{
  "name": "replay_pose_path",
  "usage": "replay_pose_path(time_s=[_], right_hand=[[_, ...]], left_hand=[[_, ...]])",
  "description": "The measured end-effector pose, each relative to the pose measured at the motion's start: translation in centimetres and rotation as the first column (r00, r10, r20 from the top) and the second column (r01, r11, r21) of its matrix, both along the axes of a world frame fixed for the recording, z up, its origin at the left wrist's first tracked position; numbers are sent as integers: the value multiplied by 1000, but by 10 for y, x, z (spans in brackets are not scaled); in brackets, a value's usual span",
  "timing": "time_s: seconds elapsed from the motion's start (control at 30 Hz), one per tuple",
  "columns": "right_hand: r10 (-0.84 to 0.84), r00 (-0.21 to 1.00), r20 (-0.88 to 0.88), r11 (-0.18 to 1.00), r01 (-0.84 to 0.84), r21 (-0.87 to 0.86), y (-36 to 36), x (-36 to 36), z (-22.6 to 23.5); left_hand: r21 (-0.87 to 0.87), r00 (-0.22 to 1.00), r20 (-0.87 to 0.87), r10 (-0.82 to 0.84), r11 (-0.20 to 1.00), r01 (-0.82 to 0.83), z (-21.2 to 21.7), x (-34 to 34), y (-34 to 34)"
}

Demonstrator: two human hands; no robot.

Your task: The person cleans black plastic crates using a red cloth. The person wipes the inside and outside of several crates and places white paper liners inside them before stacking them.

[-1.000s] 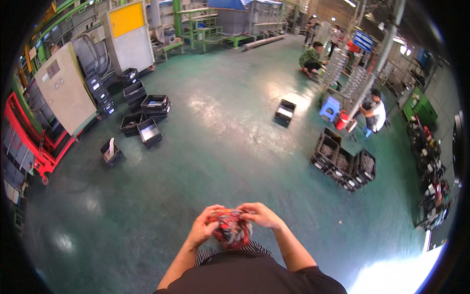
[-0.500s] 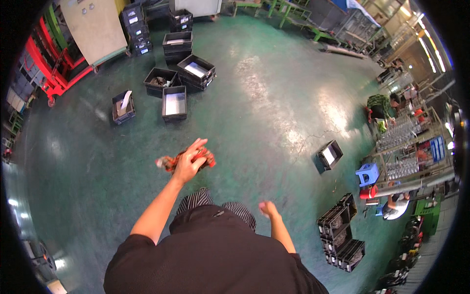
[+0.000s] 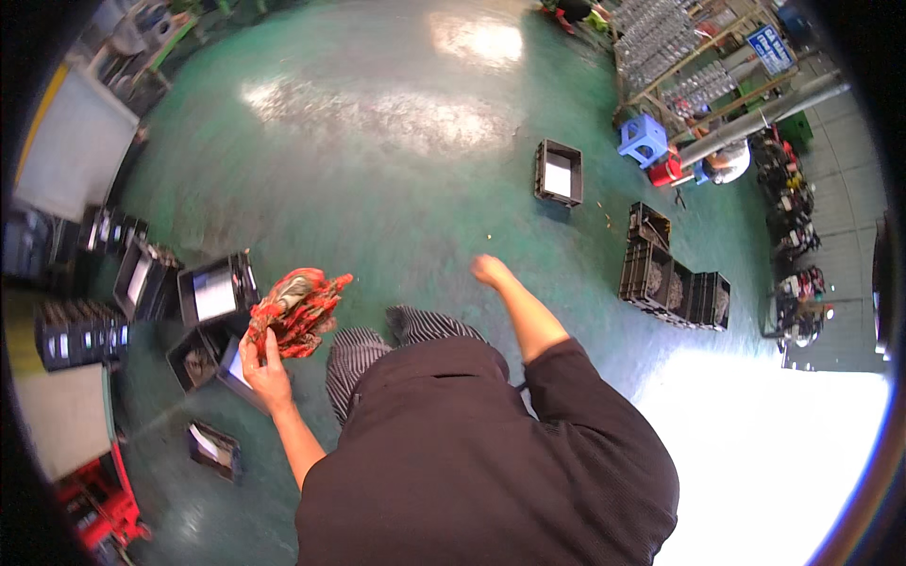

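My left hand (image 3: 268, 373) grips a crumpled red-and-brown patterned cloth (image 3: 300, 313), thumb and fingers closed on its lower side while the folds stand up above them. Just left of that hand are black plastic crates, one of them holding a pale sheet (image 3: 215, 296). My right hand (image 3: 489, 271) hangs in front of my striped trousers (image 3: 434, 325), over the green floor, with its fingers curled in. Nothing shows in it, and it touches nothing.
A lone black crate (image 3: 559, 173) sits ahead on the right. Several joined crates (image 3: 651, 274) with grey contents stand farther right. Beyond are a blue stool (image 3: 643, 141), a red bucket (image 3: 664, 171) and a crouching person (image 3: 729, 162). A red lift truck (image 3: 99, 505) is at lower left.
My view has swung to the right, bringing the crate group close on my left. The cloth, bunched low under my left hand before, is now held up and spread out more.
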State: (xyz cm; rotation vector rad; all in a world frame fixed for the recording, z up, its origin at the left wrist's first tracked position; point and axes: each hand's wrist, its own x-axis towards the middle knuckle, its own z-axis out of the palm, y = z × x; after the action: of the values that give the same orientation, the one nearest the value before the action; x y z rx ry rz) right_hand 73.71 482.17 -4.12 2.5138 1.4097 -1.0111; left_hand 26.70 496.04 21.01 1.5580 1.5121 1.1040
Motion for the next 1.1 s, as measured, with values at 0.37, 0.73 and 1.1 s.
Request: replay_pose_path(time_s=[0.37, 0.73, 1.1], right_hand=[[580, 680, -448, 794, -351, 496, 607, -158, 184], [92, 422, -902, 964, 187, 186, 948, -203, 180], [313, -41, -949, 509, -836, 204, 1264, -418, 261]], left_hand=[[-29, 958, -9, -286, 958, 285, -6, 66, 429], [-42, 827, 562, -29, 997, 64, 54, 59, 787], [-45, 757, 338, 559, 813, -580, -45, -42, 974]])
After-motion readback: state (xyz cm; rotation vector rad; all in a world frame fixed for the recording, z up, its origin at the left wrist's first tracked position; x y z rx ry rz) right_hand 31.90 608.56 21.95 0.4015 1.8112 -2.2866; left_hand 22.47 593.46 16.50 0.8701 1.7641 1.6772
